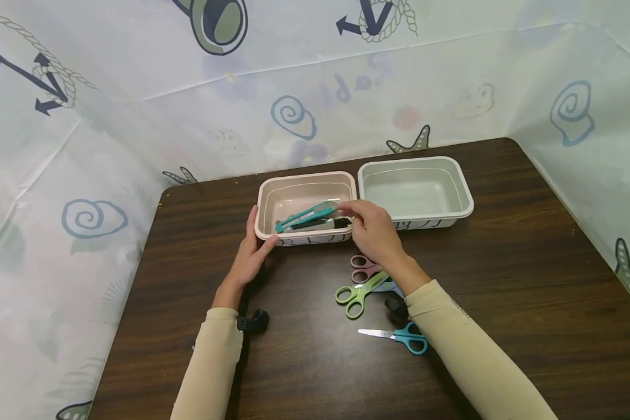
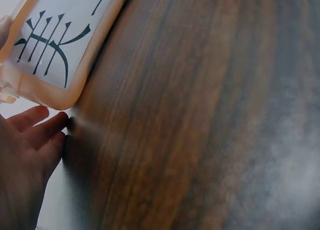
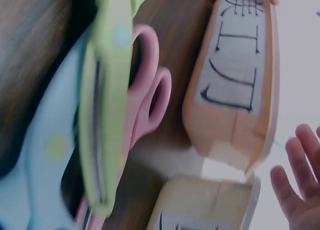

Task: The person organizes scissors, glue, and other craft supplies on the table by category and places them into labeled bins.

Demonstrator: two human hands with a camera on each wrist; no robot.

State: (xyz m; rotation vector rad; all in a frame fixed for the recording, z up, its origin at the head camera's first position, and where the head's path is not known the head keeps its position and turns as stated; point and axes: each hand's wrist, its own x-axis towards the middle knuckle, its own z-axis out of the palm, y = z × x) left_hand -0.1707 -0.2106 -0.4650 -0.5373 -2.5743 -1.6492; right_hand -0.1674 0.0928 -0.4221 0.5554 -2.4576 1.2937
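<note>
My left hand holds the left front corner of a pinkish plastic bin, thumb at the front rim and fingers along its side. In the left wrist view the bin's labelled wall shows beside the fingers. Over the bin's right end, my right hand pinches the end of a teal utility knife; its thumb is mostly hidden. Other cutters, one with a grey body, lie beneath it in the bin. The right wrist view shows some spread fingers of the right hand beside the bin.
A pale greenish bin stands right of the pinkish one. Below the right forearm lie green scissors, pink scissors and blue-handled scissors, with another light-blue pair partly hidden. A patterned cloth hangs behind the dark wooden table.
</note>
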